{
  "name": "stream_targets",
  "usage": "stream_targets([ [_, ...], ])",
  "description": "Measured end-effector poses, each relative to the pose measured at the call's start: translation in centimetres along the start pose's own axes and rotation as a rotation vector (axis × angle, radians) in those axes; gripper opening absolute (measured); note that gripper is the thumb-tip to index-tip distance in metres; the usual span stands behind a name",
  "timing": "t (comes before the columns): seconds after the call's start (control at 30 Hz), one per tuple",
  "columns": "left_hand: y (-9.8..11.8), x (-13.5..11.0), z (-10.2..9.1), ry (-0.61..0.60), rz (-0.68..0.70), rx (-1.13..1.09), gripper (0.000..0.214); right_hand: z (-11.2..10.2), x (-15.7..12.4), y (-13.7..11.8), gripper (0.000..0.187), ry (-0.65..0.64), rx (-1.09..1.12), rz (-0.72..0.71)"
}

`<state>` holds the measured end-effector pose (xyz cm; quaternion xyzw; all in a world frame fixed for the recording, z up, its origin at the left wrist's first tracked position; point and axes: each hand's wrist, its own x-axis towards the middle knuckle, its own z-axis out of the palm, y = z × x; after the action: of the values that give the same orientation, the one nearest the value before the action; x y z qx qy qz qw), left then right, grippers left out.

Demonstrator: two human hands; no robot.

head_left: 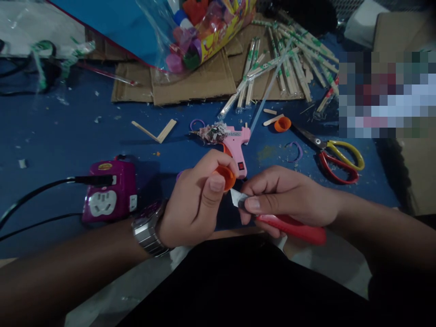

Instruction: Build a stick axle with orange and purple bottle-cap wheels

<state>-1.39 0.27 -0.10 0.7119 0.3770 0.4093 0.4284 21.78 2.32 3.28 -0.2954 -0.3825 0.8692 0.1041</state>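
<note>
Right at the near edge of the blue worktop [68, 122], the right hand [289, 195] is wrapped round a cutter [293, 228], smooth red handle, flat metal blade. Its tip sits by a round, hollow orange cap [229, 178] pinched in the left hand [194, 204]; can't tell if they touch. Just beyond: a pink plastic glue gun [236, 145] crusted with ragged scraps [215, 131]. Toward the far edge, film-wrapped wooden sticks [279, 68] on flat brown cardboard [194, 88].

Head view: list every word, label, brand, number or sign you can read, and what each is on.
None can be read with certainty.
Yellow printed bag: red lettering, too blurred.
Pink glue gun: small print on its side label, too small.
Purple socket box: yellow oval sticker and white label, both too small.
Wrapped sticks: green printing, too blurred.
</note>
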Motion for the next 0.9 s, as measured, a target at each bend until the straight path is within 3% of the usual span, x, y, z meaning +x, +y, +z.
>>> stream_targets([
  [0.27, -0.2, 0.1, 0.0, 0.042, 0.108, 0.094, 0.031, -0.2, 0.2, 0.2, 0.037, 0.043, -0.017, 0.029],
  [0.37, 0.1, 0.5, -0.1, 0.004, 0.154, 0.120, 0.022, -0.2, 0.2, 0.0, 0.034, 0.056, -0.058, 0.011],
  [0.57, 0.7, 0.6, -0.1, 0.027, 0.196, 0.210, 0.066, -0.1, -0.3, -0.5, 0.044, 0.039, -0.271, -0.098],
  [0.73, 0.8, 0.4, 0.3, 0.043, 0.214, 0.288, 0.056, -0.2, -1.0, -0.7, 0.040, 0.084, -0.575, -0.197],
  [0.9, 0.3, 0.6, 0.6, 0.074, 0.306, 0.281, 0.056, -0.3, -1.2, -0.8, 0.031, 0.052, -0.696, -0.312],
])
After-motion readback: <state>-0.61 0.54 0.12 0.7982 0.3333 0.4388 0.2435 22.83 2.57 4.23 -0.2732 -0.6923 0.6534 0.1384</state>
